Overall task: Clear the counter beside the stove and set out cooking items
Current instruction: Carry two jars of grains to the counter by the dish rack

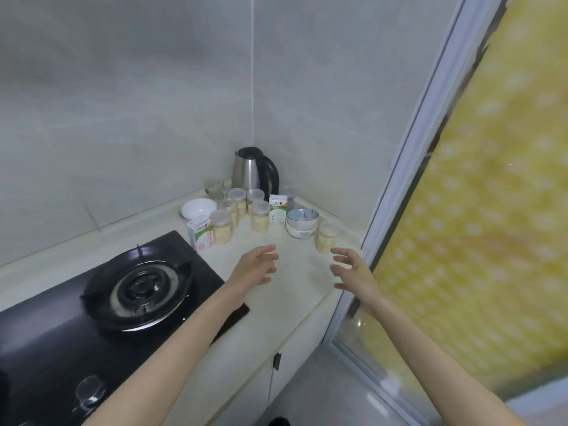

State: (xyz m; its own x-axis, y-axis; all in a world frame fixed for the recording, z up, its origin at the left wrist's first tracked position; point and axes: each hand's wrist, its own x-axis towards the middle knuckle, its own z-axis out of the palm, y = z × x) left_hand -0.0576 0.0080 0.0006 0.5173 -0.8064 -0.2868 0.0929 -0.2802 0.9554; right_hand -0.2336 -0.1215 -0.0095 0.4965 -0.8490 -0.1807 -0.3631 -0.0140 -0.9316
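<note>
My left hand (pixel 256 265) and my right hand (pixel 353 272) are held out over the front of the desk (pixel 276 305). The palms are turned toward each other, with the fingers spread and loosely curved. Neither hand holds or touches anything. The gap between them faces the items in the back corner, which I judge to be the posture for reaching in to take a first item.

The items to be cleared stand in that corner, to the right of the stove (pixel 138 287).

- A steel kettle (pixel 250 172) stands deepest, against the wall joint.
- The lidded jars (pixel 259 218) of pale contents are grouped in front of it, close together.
- One separate jar (pixel 326 238) stands near the right edge of the desk, just beyond my right fingertips. It is the nearest item to take.
- Two stacked bowls (pixel 302 224) sit just beside that jar, on its left.
- A white bowl (pixel 199 208) sits at the back left, near the wall.
- A red-and-white carton (pixel 201 236) stands upright at the far corner of the stove, beside a jar. I cannot tell whether the two touch.
- A second carton (pixel 278 210) stands among the jars.

Caution: the jars are tightly packed. Lifting one from the middle risks tipping a neighbour, so I would work from the outside of the group inward.
</note>
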